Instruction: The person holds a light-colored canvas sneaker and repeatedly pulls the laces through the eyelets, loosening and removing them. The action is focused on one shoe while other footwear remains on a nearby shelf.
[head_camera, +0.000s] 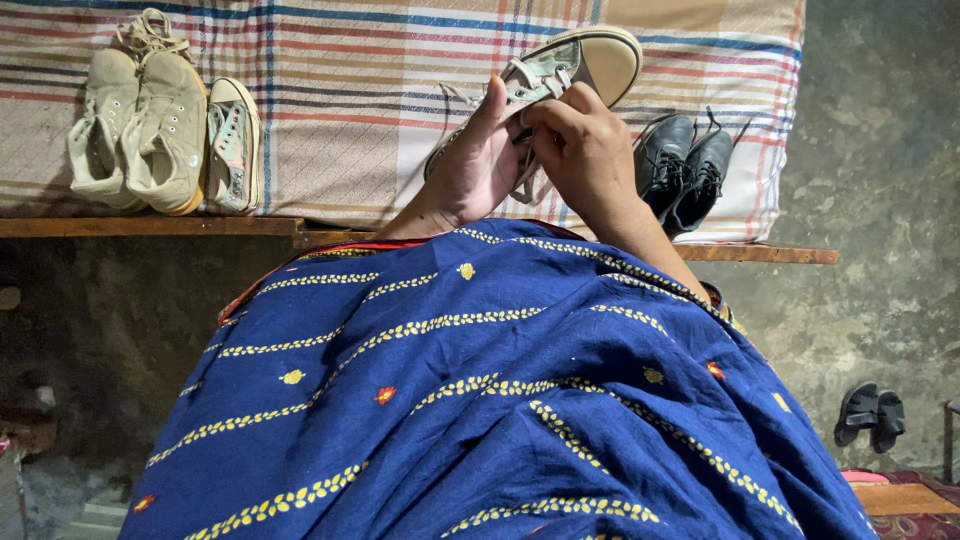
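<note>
A blue cloth with yellow dotted stripes (480, 400) fills the lower half of the view and hides the person's lap and both forearms up to the wrists. Beyond it a plaid bedsheet (380, 110) covers a wooden-edged cot (150, 227), whose top and left ends are cut off by the frame. On the sheet at left lie a pair of beige high-top sneakers (140, 125) and, touching them, a single pale green sneaker (235, 145) on its side. At right a pair of black lace-up shoes (685, 170) stands partly behind the right hand (585, 150). The left hand (480, 165) clasps a pale green canvas sneaker (570, 65) from below, thumb up along its side; the right hand's fingers are pinched closed at its laces. The heel is hidden by both hands. Dark sandals (870, 413) lie on the dim floor, hard to make out.
</note>
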